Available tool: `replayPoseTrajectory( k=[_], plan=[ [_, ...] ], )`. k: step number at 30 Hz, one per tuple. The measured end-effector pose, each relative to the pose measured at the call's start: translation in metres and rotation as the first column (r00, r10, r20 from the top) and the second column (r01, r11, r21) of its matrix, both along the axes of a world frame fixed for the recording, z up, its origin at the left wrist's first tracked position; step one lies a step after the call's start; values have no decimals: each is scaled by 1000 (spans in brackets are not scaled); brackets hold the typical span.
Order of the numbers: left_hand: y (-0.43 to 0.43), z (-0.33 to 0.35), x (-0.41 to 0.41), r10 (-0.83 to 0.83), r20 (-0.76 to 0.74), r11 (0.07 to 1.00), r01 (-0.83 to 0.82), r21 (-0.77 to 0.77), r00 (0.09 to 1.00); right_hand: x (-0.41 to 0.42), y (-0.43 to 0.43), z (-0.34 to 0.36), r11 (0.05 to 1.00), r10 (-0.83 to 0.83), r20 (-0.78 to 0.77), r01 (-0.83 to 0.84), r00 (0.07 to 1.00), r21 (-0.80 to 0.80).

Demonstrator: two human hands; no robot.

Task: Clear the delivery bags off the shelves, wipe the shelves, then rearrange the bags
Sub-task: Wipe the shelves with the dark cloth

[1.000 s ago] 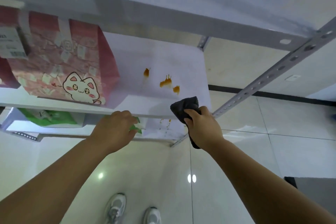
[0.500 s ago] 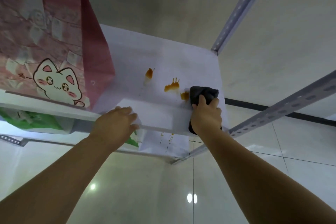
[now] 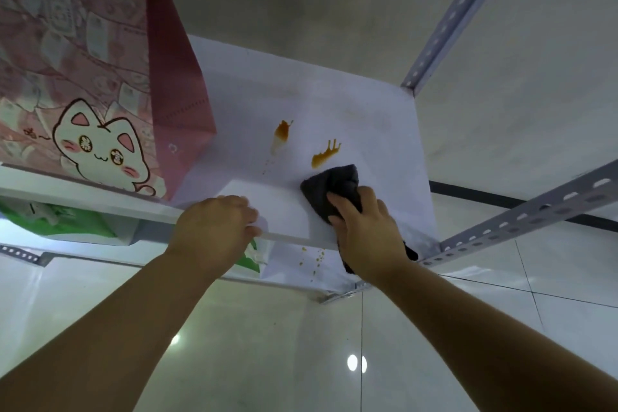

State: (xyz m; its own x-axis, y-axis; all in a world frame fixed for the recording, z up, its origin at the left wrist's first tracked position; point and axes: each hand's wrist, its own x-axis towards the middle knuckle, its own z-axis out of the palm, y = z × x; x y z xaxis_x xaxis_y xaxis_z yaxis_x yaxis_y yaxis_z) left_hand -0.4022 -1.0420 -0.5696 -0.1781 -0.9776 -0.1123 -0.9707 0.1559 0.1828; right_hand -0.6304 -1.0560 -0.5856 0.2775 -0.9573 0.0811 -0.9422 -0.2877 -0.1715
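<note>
Head view: wiping shelf (image 3: 334, 104) with dark cloth (image 3: 329, 186) gripped in right hand (image 3: 368, 237), bracing with left hand (image 3: 214, 231) clamped on shelf's front edge; orange stains (image 3: 326, 155) mid-shelf yet to clean, pink bag (image 3: 100, 77) at shelf's left uncleared

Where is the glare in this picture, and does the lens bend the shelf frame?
Head view: glare sits as bright light reflections on the glossy floor; the wide lens splays the perforated posts outward; the orange stains on the shelf read clearly; lighting is soft and even.
</note>
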Motion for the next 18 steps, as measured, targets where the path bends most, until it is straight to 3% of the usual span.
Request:
replayPoseTrajectory(
  k=[2,5,7,9,13,18],
  plan=[
    [-2,2,2,-3,-4,1000,3,17,1000,-4,-33,1,990,-136,9,135,991,50],
    [-6,2,3,-12,4,999,12,35,1000,0,-90,5,898,-424,44,414,904,147],
    [-9,2,3,-15,26,999,15,34,1000,12,-113,6,854,-500,32,486,865,186],
    [-11,2,4,-16,36,999,15,38,999,29,-121,5,880,-454,4,448,891,160],
    [-11,3,4,-32,38,998,30,50,999,53,-90,3,982,-183,4,182,983,46],
    [-9,3,5,-22,-9,997,23,76,1000,31,-10,1,998,28,73,-24,997,-51]
  ],
)
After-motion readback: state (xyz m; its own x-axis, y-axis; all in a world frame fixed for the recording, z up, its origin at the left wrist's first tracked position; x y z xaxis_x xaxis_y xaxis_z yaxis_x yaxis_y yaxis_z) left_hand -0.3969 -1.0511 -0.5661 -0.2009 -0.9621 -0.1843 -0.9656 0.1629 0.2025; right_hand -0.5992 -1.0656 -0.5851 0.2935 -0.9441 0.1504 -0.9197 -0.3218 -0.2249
